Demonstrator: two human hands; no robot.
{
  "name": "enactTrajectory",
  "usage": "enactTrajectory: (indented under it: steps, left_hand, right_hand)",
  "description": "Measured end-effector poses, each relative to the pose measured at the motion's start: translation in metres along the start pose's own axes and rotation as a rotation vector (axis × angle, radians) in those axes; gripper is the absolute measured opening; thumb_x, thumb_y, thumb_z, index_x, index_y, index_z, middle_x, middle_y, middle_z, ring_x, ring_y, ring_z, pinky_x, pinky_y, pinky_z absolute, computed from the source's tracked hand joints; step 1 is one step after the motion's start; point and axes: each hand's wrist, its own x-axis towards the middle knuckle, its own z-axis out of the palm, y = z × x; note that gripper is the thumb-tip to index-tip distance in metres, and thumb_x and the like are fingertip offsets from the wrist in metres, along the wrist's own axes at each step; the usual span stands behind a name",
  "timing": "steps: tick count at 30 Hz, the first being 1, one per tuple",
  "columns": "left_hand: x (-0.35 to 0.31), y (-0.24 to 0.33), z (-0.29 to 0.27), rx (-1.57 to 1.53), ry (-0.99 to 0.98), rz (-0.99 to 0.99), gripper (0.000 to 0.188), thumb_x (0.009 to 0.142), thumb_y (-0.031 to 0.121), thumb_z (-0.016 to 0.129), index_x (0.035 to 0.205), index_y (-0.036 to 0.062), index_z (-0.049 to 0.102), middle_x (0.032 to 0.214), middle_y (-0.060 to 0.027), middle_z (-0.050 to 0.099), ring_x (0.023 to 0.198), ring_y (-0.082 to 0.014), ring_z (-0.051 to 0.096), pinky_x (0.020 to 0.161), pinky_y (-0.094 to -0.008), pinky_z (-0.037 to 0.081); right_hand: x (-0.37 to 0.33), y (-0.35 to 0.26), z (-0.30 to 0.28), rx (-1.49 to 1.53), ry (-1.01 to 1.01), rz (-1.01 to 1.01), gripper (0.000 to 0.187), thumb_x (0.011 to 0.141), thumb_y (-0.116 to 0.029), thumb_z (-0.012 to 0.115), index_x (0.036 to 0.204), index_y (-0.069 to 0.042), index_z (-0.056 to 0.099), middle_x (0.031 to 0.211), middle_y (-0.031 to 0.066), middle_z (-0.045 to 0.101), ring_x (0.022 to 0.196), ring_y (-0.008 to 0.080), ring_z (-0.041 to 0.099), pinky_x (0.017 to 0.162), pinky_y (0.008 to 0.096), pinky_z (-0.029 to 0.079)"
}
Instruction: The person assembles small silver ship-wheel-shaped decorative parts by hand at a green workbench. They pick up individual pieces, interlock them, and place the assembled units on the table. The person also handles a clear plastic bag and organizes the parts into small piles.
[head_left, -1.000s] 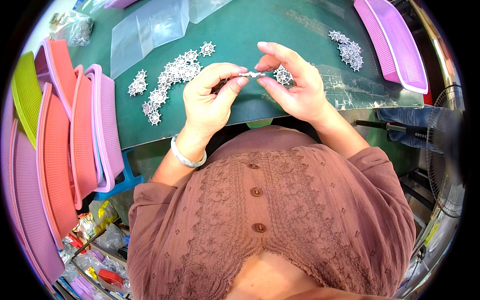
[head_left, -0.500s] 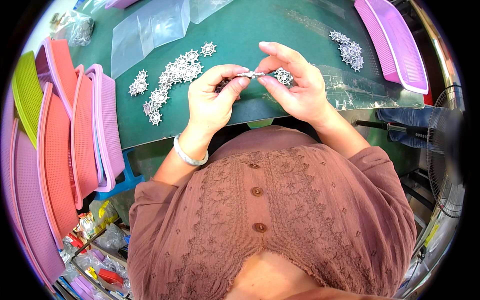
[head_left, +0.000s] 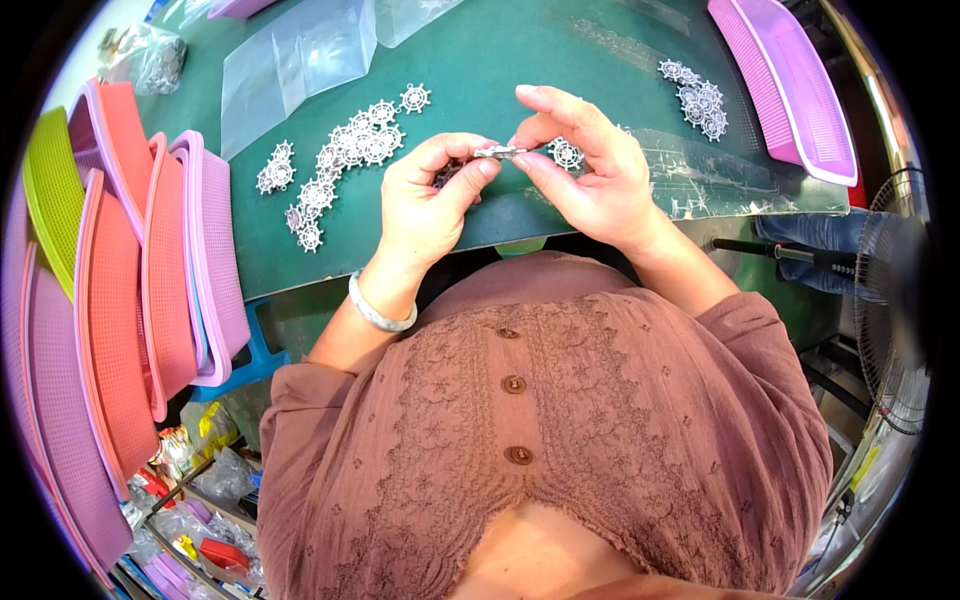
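Observation:
Between my two hands, over the near edge of the table, is a small silver ship's-wheel charm (head_left: 499, 152) seen edge-on. My left hand (head_left: 430, 195) pinches its left side with thumb and forefinger; more dark metal pieces show in the curl of its fingers. The thumb and a fingertip of my right hand (head_left: 598, 175) close on its right side, with another finger raised. Beside the right fingers another ship's-wheel charm (head_left: 566, 153) is partly hidden. Left of my hands lies a long pile of matching charms (head_left: 362, 138), with a small cluster (head_left: 277, 168) farther left.
On the green table (head_left: 480, 60), another charm group (head_left: 702, 105) lies at the right, near a purple basket (head_left: 790, 100). Clear plastic sheets (head_left: 300, 70) lie at the back left. Nested plastic baskets (head_left: 110, 320) line the left side. A fan (head_left: 890, 310) stands at the right.
The charm between my fingers has tilted slightly. Both hands stay in nearly the same place, and the piles have not changed.

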Motion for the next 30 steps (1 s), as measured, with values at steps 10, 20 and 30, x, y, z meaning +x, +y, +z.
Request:
enactTrajectory:
  steps: [10,20,30]
  left_hand:
    - [-0.004,0.004,0.003,0.064,0.015,0.0,0.013,0.08,0.0,0.066,0.093,0.0004,0.064,0.085,-0.0014,0.063,0.073,-0.0055,0.054,0.065,-0.019,0.044]
    - [-0.006,0.009,0.006,0.077,0.013,-0.026,0.011,0.08,0.001,0.066,0.091,0.0001,0.064,0.084,-0.0004,0.063,0.072,-0.0042,0.053,0.064,-0.0187,0.044]
    - [-0.006,0.01,0.006,0.066,0.018,-0.069,0.01,0.081,0.003,0.066,0.09,-0.0002,0.063,0.081,0.0013,0.061,0.07,-0.0029,0.051,0.062,-0.0175,0.042]
  right_hand:
    - [-0.002,0.001,0.001,0.103,-0.009,0.09,0.049,0.075,0.007,0.063,0.121,-0.003,0.051,0.08,0.0067,0.06,0.073,0.0139,0.06,0.071,0.0259,0.049]
    - [-0.005,0.004,0.002,0.163,-0.021,0.201,0.049,0.077,0.006,0.061,0.123,-0.004,0.05,0.082,0.0053,0.06,0.076,0.012,0.057,0.074,0.0255,0.048]
    - [-0.005,0.003,0.002,0.188,-0.034,0.247,0.048,0.078,0.005,0.06,0.123,-0.004,0.049,0.083,0.0054,0.06,0.076,0.0121,0.057,0.075,0.0254,0.047]
